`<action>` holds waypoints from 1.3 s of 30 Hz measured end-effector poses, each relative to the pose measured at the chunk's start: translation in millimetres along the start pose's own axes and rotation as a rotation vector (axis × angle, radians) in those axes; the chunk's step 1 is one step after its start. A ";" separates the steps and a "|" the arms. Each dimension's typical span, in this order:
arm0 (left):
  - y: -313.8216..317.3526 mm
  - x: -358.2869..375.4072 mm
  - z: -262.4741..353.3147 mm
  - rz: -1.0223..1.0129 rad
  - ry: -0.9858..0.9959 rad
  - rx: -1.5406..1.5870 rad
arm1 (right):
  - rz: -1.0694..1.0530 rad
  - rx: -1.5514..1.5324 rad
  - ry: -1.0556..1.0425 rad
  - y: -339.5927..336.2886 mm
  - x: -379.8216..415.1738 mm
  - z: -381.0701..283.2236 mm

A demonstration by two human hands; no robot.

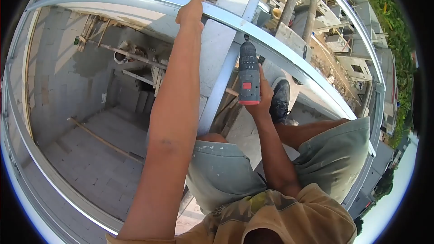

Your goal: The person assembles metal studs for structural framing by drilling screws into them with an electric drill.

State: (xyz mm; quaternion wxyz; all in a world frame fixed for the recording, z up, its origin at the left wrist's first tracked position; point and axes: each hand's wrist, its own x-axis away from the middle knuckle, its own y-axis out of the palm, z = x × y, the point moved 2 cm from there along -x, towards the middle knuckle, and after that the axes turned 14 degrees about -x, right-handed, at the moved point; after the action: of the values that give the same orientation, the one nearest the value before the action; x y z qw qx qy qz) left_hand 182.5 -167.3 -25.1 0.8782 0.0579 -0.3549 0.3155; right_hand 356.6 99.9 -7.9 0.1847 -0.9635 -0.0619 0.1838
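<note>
A dark grey cordless drill (pixel 249 74) with a red button and red base edge is in my right hand (pixel 266 91), its chuck pointing up at a long silver metal beam (pixel 275 39). The chuck tip lies close to the beam's lower edge; whether they touch is unclear. My left arm reaches up, and my left hand (pixel 191 12) is closed at the beam's upper part, with a thin wooden piece showing by the fingertips. What those fingers hold is too small to make out. A pale block ledge (pixel 216 56) runs beneath the beam.
Below on the left is a deep room with a block floor (pixel 101 144), a wooden pole (pixel 106 140) and a bucket (pixel 120 57). My shoe (pixel 280 99) rests right of the drill. Round poles (pixel 291 0) and another metal beam (pixel 357 13) stand at upper right.
</note>
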 end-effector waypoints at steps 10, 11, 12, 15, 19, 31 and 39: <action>-5.1 18.9 3.7 0.094 0.005 0.072 | -0.058 -0.008 -0.022 -32.8 25.6 -49.8; -8.1 37.0 13.8 0.261 -0.138 -0.004 | -0.068 -0.006 -0.032 -33.1 19.1 -54.8; -9.7 56.1 26.5 0.424 -0.279 -0.077 | -0.056 -0.014 -0.063 -31.2 12.6 -58.9; -16.8 88.1 41.4 1.029 0.039 -0.295 | 0.017 -0.114 -0.092 -34.9 -12.5 -77.8; -30.1 173.3 95.1 -0.332 0.277 -0.236 | 0.067 -0.205 -0.093 -39.8 -24.3 -95.7; -28.5 217.6 72.2 -0.765 0.035 -0.008 | 0.069 -0.118 -0.350 -42.9 -38.9 -109.5; -46.8 189.1 81.3 -0.727 0.252 -0.126 | -0.120 -0.411 0.025 -40.3 -49.3 -113.6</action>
State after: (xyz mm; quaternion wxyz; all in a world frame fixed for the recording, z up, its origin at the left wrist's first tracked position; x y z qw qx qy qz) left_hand 266.4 -133.9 165.7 0.9712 0.0869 -0.2191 -0.0341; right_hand 351.8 90.1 121.8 -0.0041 -0.9776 -0.1532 0.1440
